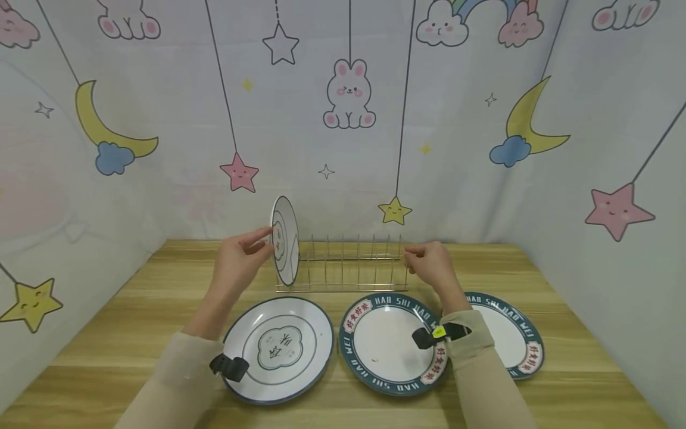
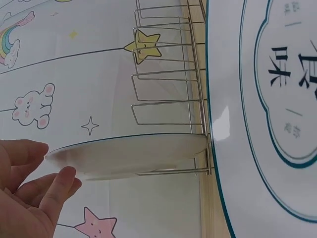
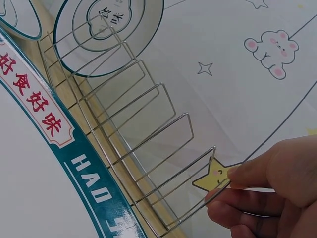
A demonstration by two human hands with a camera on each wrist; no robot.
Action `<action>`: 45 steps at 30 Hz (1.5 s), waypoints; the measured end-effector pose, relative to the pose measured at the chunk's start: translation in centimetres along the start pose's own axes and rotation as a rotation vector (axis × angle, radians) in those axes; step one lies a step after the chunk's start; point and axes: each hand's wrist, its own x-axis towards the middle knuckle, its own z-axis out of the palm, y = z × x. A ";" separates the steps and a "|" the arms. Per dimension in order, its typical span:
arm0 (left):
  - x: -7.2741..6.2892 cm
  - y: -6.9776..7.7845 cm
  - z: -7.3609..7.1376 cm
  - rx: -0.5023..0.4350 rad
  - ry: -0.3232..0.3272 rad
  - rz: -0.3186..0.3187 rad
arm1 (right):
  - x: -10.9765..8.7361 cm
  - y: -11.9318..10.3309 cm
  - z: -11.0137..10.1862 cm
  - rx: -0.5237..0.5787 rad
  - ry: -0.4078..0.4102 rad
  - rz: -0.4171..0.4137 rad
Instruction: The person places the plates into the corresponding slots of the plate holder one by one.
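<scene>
A white plate with a thin dark rim stands on edge in the leftmost part of a wire dish rack. My left hand pinches this plate at its left edge, thumb and fingers on either side of the rim, as the left wrist view shows on the plate. At the rack's other end, my right hand pinches the last wire between thumb and curled fingers; the right wrist view shows the hand there. The rack's other slots hold no plates.
In front of the rack lie a white plate with a lettered centre and a green-rimmed plate. Another green-rimmed plate lies at the right, partly behind my right forearm. A patterned cloth hangs behind the wooden table.
</scene>
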 end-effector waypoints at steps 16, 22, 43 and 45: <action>-3.2 -1.6 -3.4 0.093 0.002 0.050 | -0.4 0.1 0.2 -0.002 0.007 0.009; -4.3 -2.3 -4.7 0.092 -0.011 0.026 | -0.3 -0.1 0.0 -0.016 0.004 0.006; -6.6 -4.7 -6.3 0.149 -0.331 0.050 | -0.3 0.2 -0.1 -0.010 -0.020 0.029; -6.7 -5.0 -6.3 0.153 -0.351 0.045 | -0.3 0.2 -0.2 -0.010 -0.024 0.027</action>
